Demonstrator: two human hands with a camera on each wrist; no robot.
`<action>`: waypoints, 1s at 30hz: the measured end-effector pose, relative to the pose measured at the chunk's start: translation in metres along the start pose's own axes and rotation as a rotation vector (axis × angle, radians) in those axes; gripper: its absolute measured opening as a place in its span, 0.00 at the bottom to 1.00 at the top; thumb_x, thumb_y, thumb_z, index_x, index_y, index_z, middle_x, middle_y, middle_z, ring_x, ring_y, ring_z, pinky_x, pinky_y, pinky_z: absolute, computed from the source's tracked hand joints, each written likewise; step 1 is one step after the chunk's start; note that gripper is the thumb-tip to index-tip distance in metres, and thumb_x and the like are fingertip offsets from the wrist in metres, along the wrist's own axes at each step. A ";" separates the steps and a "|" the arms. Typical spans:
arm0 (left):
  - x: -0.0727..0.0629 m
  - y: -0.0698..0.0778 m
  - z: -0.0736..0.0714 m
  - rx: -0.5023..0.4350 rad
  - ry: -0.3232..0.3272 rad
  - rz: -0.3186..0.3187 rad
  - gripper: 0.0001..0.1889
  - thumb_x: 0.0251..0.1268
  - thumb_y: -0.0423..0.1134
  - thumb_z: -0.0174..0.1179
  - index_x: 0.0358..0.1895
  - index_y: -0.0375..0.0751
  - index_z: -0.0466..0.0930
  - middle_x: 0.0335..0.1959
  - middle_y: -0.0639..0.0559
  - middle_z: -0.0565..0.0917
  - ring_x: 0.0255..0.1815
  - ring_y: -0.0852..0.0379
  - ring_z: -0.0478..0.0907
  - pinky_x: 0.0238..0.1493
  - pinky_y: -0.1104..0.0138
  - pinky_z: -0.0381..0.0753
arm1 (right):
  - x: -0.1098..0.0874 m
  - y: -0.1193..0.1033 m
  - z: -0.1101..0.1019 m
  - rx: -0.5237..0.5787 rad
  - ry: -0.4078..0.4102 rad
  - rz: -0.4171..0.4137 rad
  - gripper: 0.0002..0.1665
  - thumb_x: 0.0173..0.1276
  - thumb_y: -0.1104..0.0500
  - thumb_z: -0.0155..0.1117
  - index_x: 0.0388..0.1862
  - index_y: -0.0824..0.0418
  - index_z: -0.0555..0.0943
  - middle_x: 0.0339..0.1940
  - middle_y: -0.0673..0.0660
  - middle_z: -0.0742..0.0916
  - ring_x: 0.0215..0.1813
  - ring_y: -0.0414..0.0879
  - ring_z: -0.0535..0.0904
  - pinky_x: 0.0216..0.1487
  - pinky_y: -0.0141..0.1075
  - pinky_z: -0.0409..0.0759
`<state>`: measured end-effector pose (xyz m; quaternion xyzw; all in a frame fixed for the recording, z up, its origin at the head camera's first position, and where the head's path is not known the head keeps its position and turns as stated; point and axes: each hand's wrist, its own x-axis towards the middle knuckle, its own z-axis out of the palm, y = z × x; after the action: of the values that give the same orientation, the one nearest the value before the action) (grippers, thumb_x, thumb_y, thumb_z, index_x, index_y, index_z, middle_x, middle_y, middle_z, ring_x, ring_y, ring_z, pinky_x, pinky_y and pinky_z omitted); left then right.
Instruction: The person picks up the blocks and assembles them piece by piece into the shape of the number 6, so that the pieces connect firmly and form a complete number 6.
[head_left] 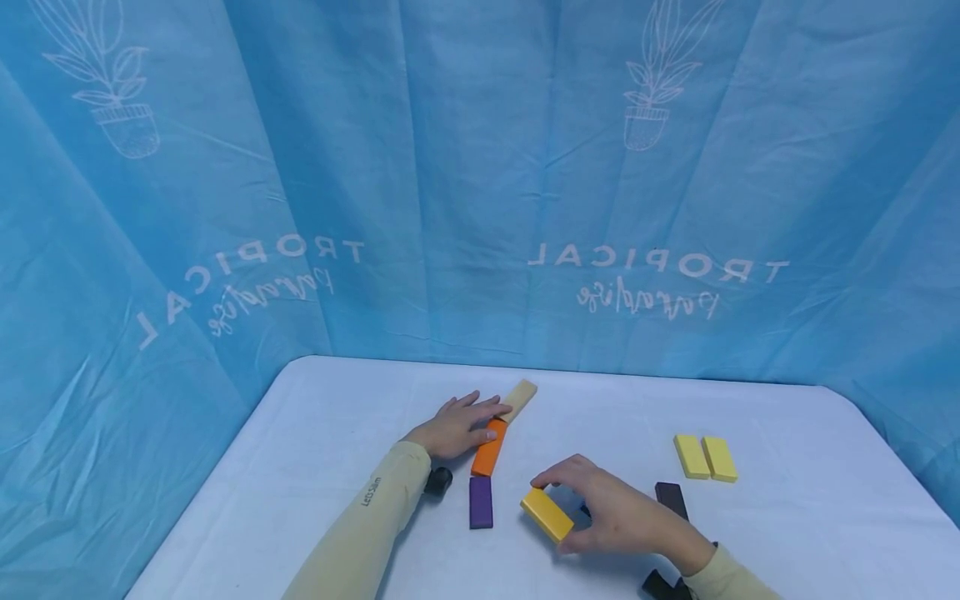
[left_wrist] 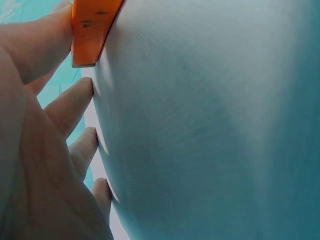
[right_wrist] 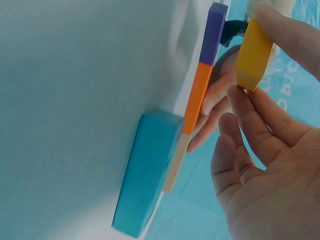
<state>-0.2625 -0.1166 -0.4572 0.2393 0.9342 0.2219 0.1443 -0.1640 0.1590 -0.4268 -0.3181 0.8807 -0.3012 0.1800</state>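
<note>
My right hand (head_left: 611, 508) pinches a yellow block (head_left: 547, 515) between thumb and fingertips, tilted and raised off the table. In the right wrist view that yellow block (right_wrist: 254, 55) is gripped by its ends. My left hand (head_left: 453, 427) rests with spread fingers beside an orange block (head_left: 489, 448); its thumb touches the orange block, and a finger reaches the pale wooden block (head_left: 519, 400). A purple block (head_left: 481, 502) lies at the orange one's near end, so the three form a slightly bent line. A blue block (right_wrist: 147, 172) lies on the table, mostly hidden behind my right hand in the head view.
Two pale yellow blocks (head_left: 691, 457) lie side by side at the right. A black block (head_left: 671, 500) sits near my right wrist, partly covered. The white table (head_left: 300, 467) ends at a blue printed curtain (head_left: 480, 183).
</note>
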 end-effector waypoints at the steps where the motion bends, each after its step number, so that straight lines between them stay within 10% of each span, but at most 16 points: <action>1: 0.000 0.000 0.000 0.001 0.000 0.000 0.26 0.78 0.49 0.51 0.76 0.60 0.65 0.79 0.54 0.60 0.82 0.43 0.46 0.78 0.44 0.40 | 0.001 0.000 0.001 0.003 -0.006 -0.009 0.40 0.54 0.48 0.81 0.66 0.47 0.76 0.61 0.40 0.78 0.61 0.41 0.73 0.64 0.45 0.76; 30: 0.000 -0.003 0.000 -0.017 -0.005 0.017 0.26 0.79 0.49 0.51 0.77 0.59 0.65 0.80 0.54 0.59 0.82 0.44 0.44 0.79 0.45 0.39 | 0.023 -0.010 0.026 -0.111 -0.163 -0.242 0.37 0.59 0.47 0.77 0.68 0.45 0.76 0.57 0.37 0.80 0.58 0.33 0.72 0.61 0.36 0.76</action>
<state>-0.2635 -0.1186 -0.4585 0.2465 0.9298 0.2304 0.1468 -0.1634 0.1265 -0.4424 -0.4549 0.8337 -0.2446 0.1956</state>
